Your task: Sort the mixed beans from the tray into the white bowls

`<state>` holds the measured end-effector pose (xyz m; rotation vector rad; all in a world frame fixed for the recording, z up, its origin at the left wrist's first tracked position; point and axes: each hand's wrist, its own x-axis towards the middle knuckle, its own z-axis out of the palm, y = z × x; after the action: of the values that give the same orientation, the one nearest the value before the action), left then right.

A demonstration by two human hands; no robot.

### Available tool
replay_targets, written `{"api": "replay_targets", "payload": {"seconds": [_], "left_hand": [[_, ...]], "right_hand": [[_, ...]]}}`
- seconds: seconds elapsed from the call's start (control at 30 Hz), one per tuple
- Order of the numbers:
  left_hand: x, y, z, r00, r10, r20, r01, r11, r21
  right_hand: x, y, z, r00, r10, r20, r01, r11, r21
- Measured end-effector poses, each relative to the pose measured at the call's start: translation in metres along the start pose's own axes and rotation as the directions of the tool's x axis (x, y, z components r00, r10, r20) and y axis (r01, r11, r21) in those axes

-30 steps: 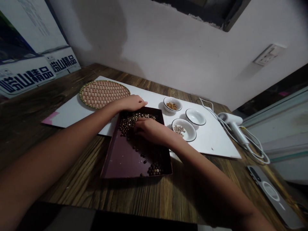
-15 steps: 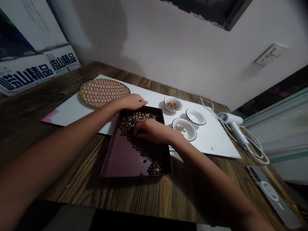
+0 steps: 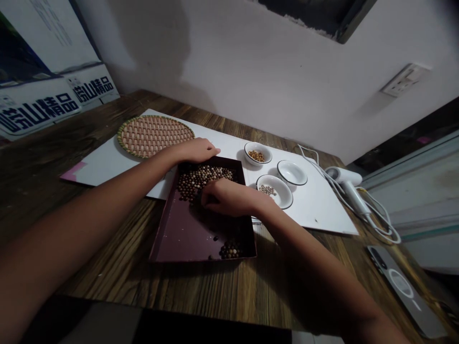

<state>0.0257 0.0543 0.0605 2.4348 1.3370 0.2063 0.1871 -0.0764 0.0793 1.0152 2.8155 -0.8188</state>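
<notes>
A dark maroon box (image 3: pixel 179 234), shallow and without a lid, holds many small round beads (image 3: pixel 193 177) in brown and cream, heaped at its far end. A smaller cluster of beads lies in its near right corner. My left hand (image 3: pixel 201 150) is closed over the far wall of the box; its fingertips are hidden behind that wall. Inside the box, my right hand (image 3: pixel 227 196) is at the near side of the heap, fingers curled down and closed. Whatever is in those fingers is out of sight.
Right of the box, a white board (image 3: pixel 319 210) carries a bowl of golden-brown beads (image 3: pixel 258 161), a bowl with pale beads (image 3: pixel 283 198) and another white bowl (image 3: pixel 292 174). A woven round mat (image 3: pixel 154 136) lies left. Farther right are a hair dryer (image 3: pixel 353 191) and a phone (image 3: pixel 405 286).
My right hand's fingers have curled in more, with a slight shift right. Loose beads seen mid-box before no longer show there. My left hand stays on the far wall.
</notes>
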Motion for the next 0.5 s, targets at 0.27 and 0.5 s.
{"api": "replay_targets", "payload": {"seconds": [0.27,0.5], "left_hand": [[0.0,0.001,-0.001,1.0,-0.01,0.017,0.009,1.0,0.012],[0.004,-0.003,0.002,1.0,0.007,0.005,-0.007,1.0,0.017]], "right_hand": [[-0.032,0.012,-0.039,0.987,0.034,-0.16,-0.037,0.999,-0.016],[-0.1,0.074,-0.081,0.818,0.572,0.052,-0.57,0.82,-0.051]]}}
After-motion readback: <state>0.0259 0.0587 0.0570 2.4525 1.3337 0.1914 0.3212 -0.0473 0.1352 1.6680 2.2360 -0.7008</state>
